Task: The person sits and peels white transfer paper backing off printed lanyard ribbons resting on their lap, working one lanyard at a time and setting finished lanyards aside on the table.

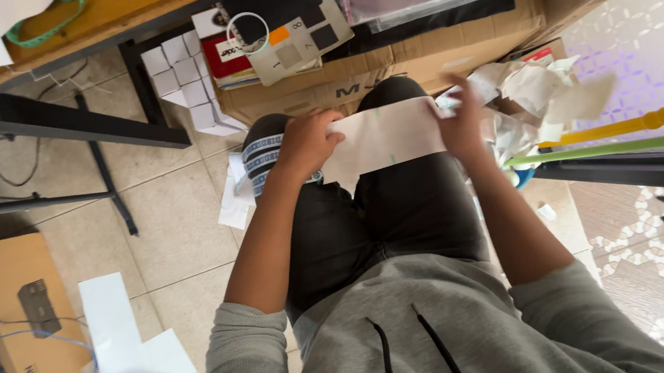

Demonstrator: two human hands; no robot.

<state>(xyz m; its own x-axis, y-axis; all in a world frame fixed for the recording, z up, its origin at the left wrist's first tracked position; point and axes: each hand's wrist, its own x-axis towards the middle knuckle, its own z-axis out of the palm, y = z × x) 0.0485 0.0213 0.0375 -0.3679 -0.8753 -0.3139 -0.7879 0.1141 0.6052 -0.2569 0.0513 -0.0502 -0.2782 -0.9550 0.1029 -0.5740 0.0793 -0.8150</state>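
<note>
Nearest the camera was the grey hooded top [413, 334] of the seated person, with dark trousers [400, 212] running away over the knees. Above the knees the left hand [307, 141] pinched the left end of a white paper strip [384, 136], while the right hand [463, 119], blurred, closed on its right end, so the strip stretched flat between them. Farther off lay brown cardboard boxes [417, 58], and a heap of crumpled paper scraps [536, 95] sat just right of the right hand.

Brown cardboard boxes [385, 70] ahead of the knees, another brown carton [12, 315] at left, small white boxes [181, 79] stacked between
</note>
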